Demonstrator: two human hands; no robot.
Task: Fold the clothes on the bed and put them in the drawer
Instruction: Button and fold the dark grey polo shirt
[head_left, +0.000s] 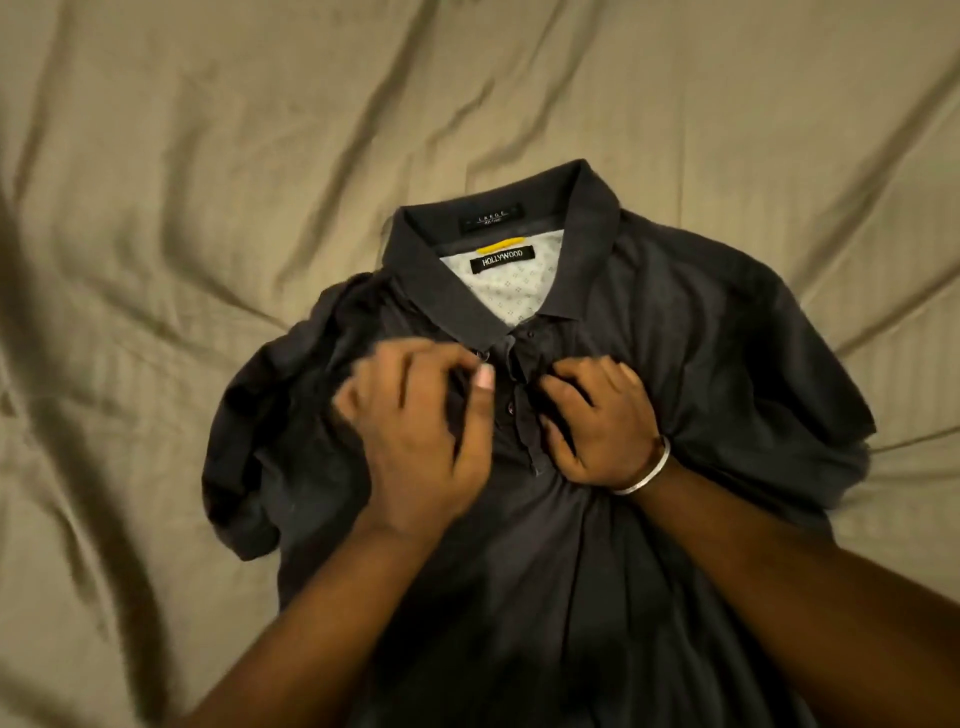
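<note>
Polo shirt (649, 364): showing dark charcoal grey all over, plain, buttons (511, 408) matching dark. Inner neck lining (524, 296): showing white with a small repeating grey diamond-dot print. Brand label (496, 259) at 12 o'clock of the lining: reading black with white lettering. Hanger loop (506, 244) just above it: glowing yellow. Size label (492, 217) on the collar at 12 o'clock: showing black with pale lettering. Bedsheet (208, 130) all around: showing beige-tan with faint tone-on-tone stripes. Bangle (644, 480) at 4 o'clock of the placket: shining silver.
</note>
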